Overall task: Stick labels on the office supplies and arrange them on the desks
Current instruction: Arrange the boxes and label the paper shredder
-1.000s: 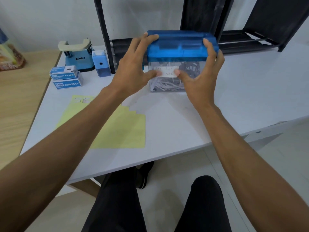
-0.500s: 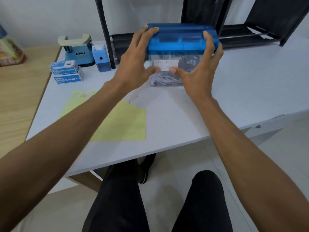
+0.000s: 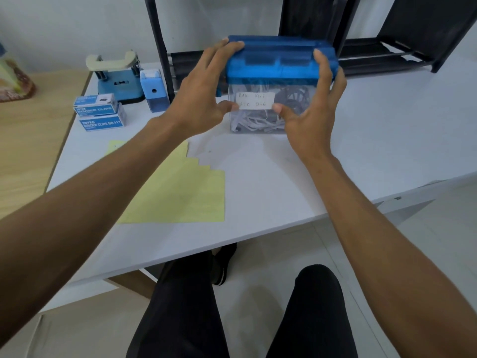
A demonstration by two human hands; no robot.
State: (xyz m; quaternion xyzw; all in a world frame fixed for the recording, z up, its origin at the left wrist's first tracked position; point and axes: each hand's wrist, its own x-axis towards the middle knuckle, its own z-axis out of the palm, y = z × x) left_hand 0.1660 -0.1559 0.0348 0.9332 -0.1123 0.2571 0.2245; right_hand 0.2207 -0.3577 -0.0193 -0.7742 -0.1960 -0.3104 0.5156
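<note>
Now, on white table (image 3: 387, 140), far side, before black rack (image 3: 382, 64): blue-lidded clear box (image 3: 278, 63), clasped from both sides by left hand (image 3: 201, 99) and right hand (image 3: 312, 117), fingers over lid, thumbs pressing ends of white label (image 3: 255, 100) on front.

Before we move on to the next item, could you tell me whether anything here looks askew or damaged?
Nothing is spilled or broken. The label sits roughly level on the blue-lidded box. Only the yellow sheet stands out: its upper right edge is cut in steps.
</note>
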